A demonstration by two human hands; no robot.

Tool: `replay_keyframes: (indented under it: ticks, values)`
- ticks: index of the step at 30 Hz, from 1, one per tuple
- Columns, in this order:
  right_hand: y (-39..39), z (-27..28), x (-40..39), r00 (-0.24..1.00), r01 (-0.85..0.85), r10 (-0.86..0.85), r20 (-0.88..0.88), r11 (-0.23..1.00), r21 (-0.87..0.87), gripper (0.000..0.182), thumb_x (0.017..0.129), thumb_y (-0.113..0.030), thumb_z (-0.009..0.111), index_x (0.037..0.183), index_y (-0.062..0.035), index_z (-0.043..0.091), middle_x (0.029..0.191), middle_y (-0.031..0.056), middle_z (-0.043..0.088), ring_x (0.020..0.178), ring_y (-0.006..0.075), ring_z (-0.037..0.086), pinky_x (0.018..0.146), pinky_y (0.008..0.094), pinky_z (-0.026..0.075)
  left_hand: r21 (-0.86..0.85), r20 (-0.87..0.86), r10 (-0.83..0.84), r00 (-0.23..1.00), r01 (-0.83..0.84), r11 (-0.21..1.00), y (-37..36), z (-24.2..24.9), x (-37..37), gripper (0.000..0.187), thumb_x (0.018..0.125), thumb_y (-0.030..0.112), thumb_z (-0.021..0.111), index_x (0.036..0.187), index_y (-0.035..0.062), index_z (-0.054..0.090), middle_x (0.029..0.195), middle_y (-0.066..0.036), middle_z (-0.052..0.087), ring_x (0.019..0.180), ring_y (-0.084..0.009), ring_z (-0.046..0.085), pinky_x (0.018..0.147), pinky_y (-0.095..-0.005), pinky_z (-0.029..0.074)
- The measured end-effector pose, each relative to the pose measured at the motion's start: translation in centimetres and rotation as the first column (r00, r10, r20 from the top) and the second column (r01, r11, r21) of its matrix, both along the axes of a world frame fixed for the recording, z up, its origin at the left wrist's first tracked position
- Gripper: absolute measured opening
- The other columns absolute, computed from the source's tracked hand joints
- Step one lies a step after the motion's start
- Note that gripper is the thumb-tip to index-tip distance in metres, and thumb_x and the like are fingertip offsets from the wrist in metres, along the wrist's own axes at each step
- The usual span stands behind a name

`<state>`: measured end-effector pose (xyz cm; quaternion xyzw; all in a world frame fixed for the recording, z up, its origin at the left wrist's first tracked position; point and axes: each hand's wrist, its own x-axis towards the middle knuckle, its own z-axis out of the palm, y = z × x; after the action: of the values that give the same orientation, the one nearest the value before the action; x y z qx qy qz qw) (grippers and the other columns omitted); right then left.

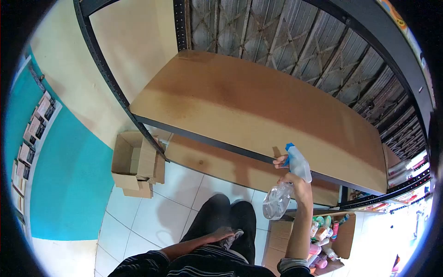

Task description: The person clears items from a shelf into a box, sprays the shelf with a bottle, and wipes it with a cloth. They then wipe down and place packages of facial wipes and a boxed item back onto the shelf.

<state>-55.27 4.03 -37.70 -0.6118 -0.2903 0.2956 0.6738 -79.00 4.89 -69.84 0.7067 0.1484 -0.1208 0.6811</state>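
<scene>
My right hand (291, 174) grips a clear spray bottle (282, 191) with a blue trigger head, held up at the front edge of a bare brown shelf board (258, 111); the nozzle points toward the board. My left hand (221, 235) rests low on my lap, closed on a grey cloth (234, 237). A lower brown shelf (217, 161) lies beneath the upper board.
An open cardboard box (136, 164) sits on the white tiled floor by the dark metal shelf post (115, 87). Another open box (330, 240) at lower right holds several bottles and tubes. More stocked shelves (406, 182) run along the right. A metal shutter (286, 37) is behind.
</scene>
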Motion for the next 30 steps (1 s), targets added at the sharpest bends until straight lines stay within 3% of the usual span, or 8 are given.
replay_keyframes:
  ticks: [3,6,9,13,15,22,25,30]
  values:
    - [-0.5,0.2,0.1,0.999,0.007,-0.007,0.037,1.0,0.009,0.047,0.045,0.008,0.05,0.092,0.0055,0.051,0.086,0.0117,0.056,0.083,0.0218,0.054,0.07,0.0308,0.045,0.048,0.155,0.013,0.988,-0.02,0.999,-0.3,-1.8,-0.1,0.027,0.074,0.031,0.06,0.077,0.0051,0.062,0.066,-0.002,0.054,0.062,-0.0125,0.046,0.059,-0.0297,0.037]
    - [-0.8,0.1,0.2,0.998,0.022,-0.023,0.062,1.0,0.014,0.049,0.046,0.008,0.05,0.095,0.005,0.05,0.087,0.0115,0.055,0.084,0.0217,0.054,0.071,0.031,0.045,-0.098,-0.138,0.086,0.987,-0.1,0.99,-0.1,0.6,0.2,0.026,0.074,0.031,0.06,0.076,0.0054,0.061,0.066,-0.003,0.054,0.062,-0.0131,0.047,0.06,-0.0303,0.037]
    - [-1.0,-0.2,0.5,0.996,0.029,-0.031,0.078,0.999,0.026,0.05,0.047,0.008,0.05,0.097,0.0043,0.049,0.088,0.0111,0.054,0.084,0.0213,0.054,0.069,0.0304,0.045,0.008,-0.121,0.01,0.993,-0.009,1.0,-0.2,-0.6,0.1,0.035,0.077,0.037,0.048,0.081,0.0042,0.06,0.082,-0.016,0.058,0.076,-0.0272,0.054,0.066,-0.0365,0.039]
    - [-1.5,0.2,0.2,0.997,0.083,-0.083,0.005,0.997,0.001,0.046,0.05,0.008,0.052,0.096,0.0038,0.048,0.085,0.0123,0.054,0.075,0.0195,0.056,0.056,0.027,0.046,-0.026,-0.12,0.01,0.993,-0.013,1.0,0.0,0.6,0.0,0.034,0.077,0.036,0.05,0.081,0.004,0.06,0.081,-0.015,0.058,0.078,-0.0266,0.054,0.067,-0.0363,0.039]
    - [-1.8,-0.1,0.0,0.99,0.138,-0.138,0.0,0.99,-0.009,0.043,0.052,0.006,0.052,0.094,0.004,0.048,0.083,0.0128,0.054,0.068,0.0185,0.056,0.052,0.0261,0.045,-0.13,0.004,0.129,0.992,-0.127,0.983,-0.2,-0.4,-0.1,0.023,0.074,0.028,0.059,0.073,0.0052,0.06,0.065,-0.001,0.054,0.063,-0.0107,0.047,0.06,-0.0273,0.037]
    - [-3.2,-0.1,0.0,0.971,0.234,-0.226,0.074,0.966,-0.11,0.032,0.056,0.003,0.054,0.088,0.006,0.047,0.071,0.0107,0.053,0.053,0.0148,0.053,0.045,0.0247,0.041,-0.097,-0.063,0.135,0.989,-0.14,0.985,-0.2,-0.3,-0.2,0.021,0.075,0.024,0.058,0.076,0.0036,0.06,0.065,-0.002,0.055,0.063,-0.011,0.049,0.062,-0.027,0.039]
    - [-3.4,-0.1,-0.5,0.962,0.266,-0.261,0.075,0.962,-0.056,0.026,0.059,0.003,0.053,0.085,0.0042,0.05,0.06,0.007,0.052,0.057,0.016,0.056,0.053,0.0268,0.045,0.005,0.164,0.043,0.986,-0.044,0.999,0.0,-1.0,-0.4,0.019,0.076,0.023,0.057,0.079,0.0045,0.061,0.07,-0.004,0.057,0.066,-0.012,0.051,0.063,-0.0272,0.039]
    - [-4.1,-1.6,-0.5,0.915,0.35,-0.363,0.178,0.931,0.103,0.035,0.061,0.003,0.054,0.096,0.0053,0.047,0.078,0.009,0.053,0.061,0.0151,0.055,0.055,0.0264,0.047,0.119,0.06,-0.019,0.998,0.011,0.993,-0.1,-2.5,-0.7,0.017,0.079,0.023,0.053,0.085,0.0102,0.063,0.078,-0.006,0.058,0.073,-0.0155,0.054,0.068,-0.0279,0.041]
